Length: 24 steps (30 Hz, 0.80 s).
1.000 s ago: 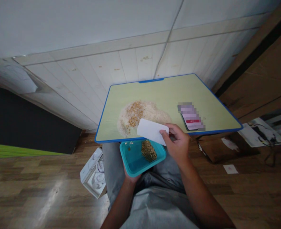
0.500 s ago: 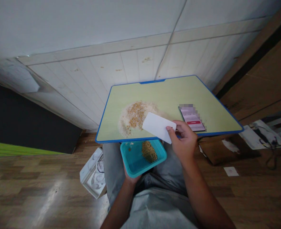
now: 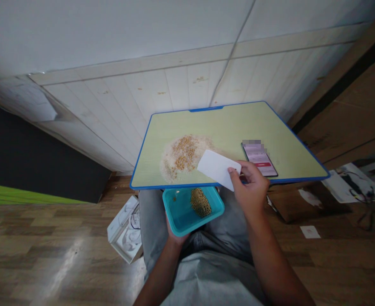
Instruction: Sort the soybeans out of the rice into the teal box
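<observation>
The white card (image 3: 217, 168) is pinched between thumb and fingers of the right hand (image 3: 253, 182), tilted above the near edge of the surface (image 3: 238, 121). Beside it lie yellow beans (image 3: 185, 157) among pale grains (image 3: 166, 168). Below that edge, the left hand (image 3: 176, 239) holds a teal tub (image 3: 179, 214) with beans inside, its fingers mostly hidden. A phone (image 3: 260, 157) lies right of the card; an open box (image 3: 125, 240) stands on the floor (image 3: 88, 246).

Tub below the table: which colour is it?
The tub is teal, best seen in the head view.

Pale panelled wall (image 3: 181, 87) rises above brown plank flooring (image 3: 31, 242).
</observation>
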Available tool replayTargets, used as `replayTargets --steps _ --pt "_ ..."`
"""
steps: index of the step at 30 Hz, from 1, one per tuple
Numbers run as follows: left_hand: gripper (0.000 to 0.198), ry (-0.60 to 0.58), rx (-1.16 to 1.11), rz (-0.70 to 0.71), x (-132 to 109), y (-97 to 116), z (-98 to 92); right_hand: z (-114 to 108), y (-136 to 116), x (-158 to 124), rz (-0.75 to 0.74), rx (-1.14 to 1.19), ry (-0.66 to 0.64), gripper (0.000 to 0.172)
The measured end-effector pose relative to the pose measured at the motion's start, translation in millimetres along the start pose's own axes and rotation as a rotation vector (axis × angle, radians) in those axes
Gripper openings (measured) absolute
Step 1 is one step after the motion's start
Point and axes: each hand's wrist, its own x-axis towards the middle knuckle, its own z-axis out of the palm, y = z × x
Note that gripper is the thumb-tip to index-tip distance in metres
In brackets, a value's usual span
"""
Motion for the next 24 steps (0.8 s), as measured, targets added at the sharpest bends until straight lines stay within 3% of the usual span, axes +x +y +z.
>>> replayTargets --steps 6,14,21,24 --pt "0.065 0.132 0.017 0.031 -6 3 -3.3 -4 6 20 0.019 0.005 0.079 0.020" --pt "0.077 0.104 0.045 0.022 -7 4 3.3 2 -2 20 -0.020 -0.026 0.055 0.017" --pt "0.071 0.154 0.014 0.040 -2 1 -7.5 -3 3 16 -0.015 0.028 0.035 0.017" --pt "0.072 0.167 0.007 0.046 -2 0 -1.6 -4 3 16 -0.017 0.039 0.045 0.017"
